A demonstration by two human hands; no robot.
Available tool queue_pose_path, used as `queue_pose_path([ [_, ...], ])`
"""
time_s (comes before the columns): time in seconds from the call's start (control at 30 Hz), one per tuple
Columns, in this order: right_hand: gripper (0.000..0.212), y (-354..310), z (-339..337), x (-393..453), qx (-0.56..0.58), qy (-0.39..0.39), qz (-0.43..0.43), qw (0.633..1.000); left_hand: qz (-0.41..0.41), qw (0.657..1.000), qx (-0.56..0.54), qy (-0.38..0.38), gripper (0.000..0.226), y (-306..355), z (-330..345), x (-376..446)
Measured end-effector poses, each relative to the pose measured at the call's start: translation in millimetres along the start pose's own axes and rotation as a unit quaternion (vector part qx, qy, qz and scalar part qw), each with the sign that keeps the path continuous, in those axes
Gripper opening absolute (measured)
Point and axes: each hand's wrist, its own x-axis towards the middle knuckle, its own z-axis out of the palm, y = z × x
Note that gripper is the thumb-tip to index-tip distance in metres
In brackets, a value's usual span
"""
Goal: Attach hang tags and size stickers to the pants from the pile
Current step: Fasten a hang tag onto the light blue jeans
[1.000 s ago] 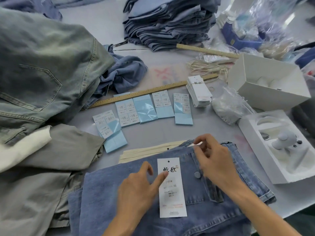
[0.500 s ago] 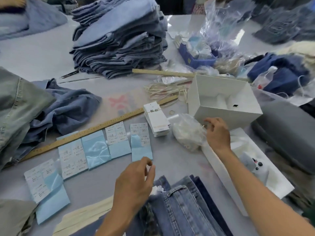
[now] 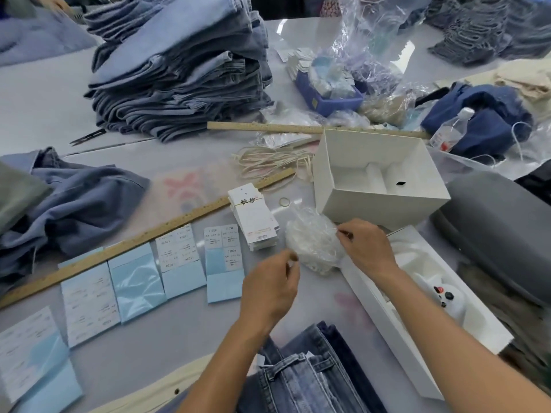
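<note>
Now both over the clear bag of ties (image 3: pixel 313 247) — right hand (image 3: pixel 368 248) pinching it, left hand (image 3: pixel 269 289) curled, hold unclear.

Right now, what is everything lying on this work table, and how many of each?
Stack of folded blue denim pants: one, far left.
Long wooden rulers: two, tan, crossing the middle.
Pale blue sticker sheets: about six, in a row below the ruler.
Bundle of white paper hang tags: one, centre.
Clear plastic bag of white strings: one, beside the tags.
Open white cardboard box: one, right.
Dark blue jeans: one, near edge.
Left hand: fingers curled, above the table.
Right hand: pinching at the bag.
</note>
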Motion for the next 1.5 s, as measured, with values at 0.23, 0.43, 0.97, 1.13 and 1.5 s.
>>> queue_pose_path([
  [0.23,0.010,-31.0,-42.2,-16.9,0.101,0.091,-0.059,0.989,0.104,0.993,-0.042,-0.025,0.059,38.4,15.6,54.3],
  [0.43,0.015,-57.8,-82.9,-39.7,0.191,0.072,-0.096,0.974,0.222,0.969,-0.110,-0.004,0.012,52.1,-13.1,46.9],
  [0.97,0.015,-135.7,-72.7,-134.2,0.340,0.010,-0.126,0.932,0.168,0.980,-0.092,0.059,0.028,-82.7,-161.4,-122.8],
  [1.13,0.019,-151.3,-50.9,-197.1,0.135,-0.054,-0.219,0.965,0.105,0.992,-0.061,0.035,0.036,-121.2,-176.1,-182.4],
  [1.5,0.027,-254.3,27.4,-295.2,0.346,-0.195,-0.103,0.912,0.091,0.985,-0.050,-0.136,0.037,-139.2,-157.7,-246.6],
])
